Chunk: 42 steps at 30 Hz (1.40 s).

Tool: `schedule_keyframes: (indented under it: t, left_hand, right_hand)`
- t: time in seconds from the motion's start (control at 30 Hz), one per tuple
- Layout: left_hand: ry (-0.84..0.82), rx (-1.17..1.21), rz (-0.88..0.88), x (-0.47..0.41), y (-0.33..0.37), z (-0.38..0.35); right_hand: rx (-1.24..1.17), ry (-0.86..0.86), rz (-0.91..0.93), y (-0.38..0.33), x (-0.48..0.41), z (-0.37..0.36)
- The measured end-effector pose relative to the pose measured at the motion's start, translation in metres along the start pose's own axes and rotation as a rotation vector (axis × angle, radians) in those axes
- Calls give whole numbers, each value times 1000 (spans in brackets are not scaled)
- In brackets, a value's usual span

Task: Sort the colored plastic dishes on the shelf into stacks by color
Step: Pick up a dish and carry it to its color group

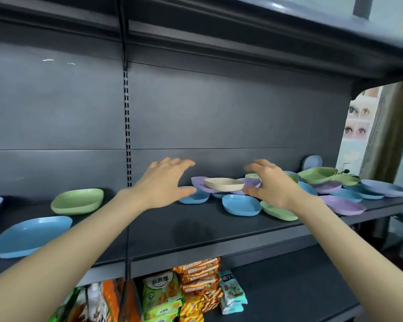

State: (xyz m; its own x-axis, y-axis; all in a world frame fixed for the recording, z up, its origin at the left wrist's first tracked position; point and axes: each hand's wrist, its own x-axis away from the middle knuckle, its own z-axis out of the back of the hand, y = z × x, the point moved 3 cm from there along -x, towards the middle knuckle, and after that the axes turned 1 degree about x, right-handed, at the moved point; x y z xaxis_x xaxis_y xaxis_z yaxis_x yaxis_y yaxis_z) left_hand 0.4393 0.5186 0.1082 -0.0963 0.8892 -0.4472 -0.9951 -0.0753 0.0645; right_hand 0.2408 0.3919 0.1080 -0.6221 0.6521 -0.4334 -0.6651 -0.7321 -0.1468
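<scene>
Head view: A dark grey shelf (196, 231) runs across the middle of the frame, and the coloured dishes lie on it. The left hand (165, 184) and the right hand (270, 184) reach out over the shelf in the middle of the frame. The fingers (182, 162) of both hands are spread wide and hold nothing.

A beige dish (223, 184) sits between the two hands, on top of some purple dishes (201, 182). The right thumb is just beside it, and I cannot tell if it touches. A small blue dish (241, 205) lies just in front of the beige one.

At the left of the frame a green dish (77, 201) lies alone. A big blue dish (30, 235) lies near the shelf's front edge at the lower left.

At the right of the frame, a mixed pile of dishes (335, 184) in green, purple and blue lies jumbled together.

On the shelf below, at the bottom middle, stand bright snack packs (172, 293).
</scene>
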Motion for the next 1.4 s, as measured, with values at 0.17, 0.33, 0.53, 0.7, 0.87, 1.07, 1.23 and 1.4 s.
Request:
schedule_keyframes:
  t: [0.17, 0.33, 0.53, 0.7, 0.87, 1.07, 1.23, 1.4]
  left_hand:
    - [-17, 13, 1, -42, 2, -38]
    - [-22, 122, 47, -88, -11, -86]
    - [-57, 241, 92, -139, -23, -139]
    - [-69, 195, 128, -165, -25, -173]
    - [-64, 157, 225, -177, -23, -195]
    - [22, 309, 346, -177, -17, -204]
    - [79, 376, 451, -174, -8, -209]
    - [237, 447, 498, -165, 1, -198]
  right_hand:
    - [-40, -15, 4, 37, -32, -25]
    - [-54, -85, -4, 74, -75, -52]
    - [-102, -177, -34, 116, -129, -81]
    - [-128, -293, -64, 140, -162, -113]
    - [-146, -393, -26, 159, -185, -134]
    - [-199, -457, 81, 174, -203, -148]
    - [-310, -428, 185, 178, -206, -153]
    - [-407, -288, 266, 177, -203, -144]
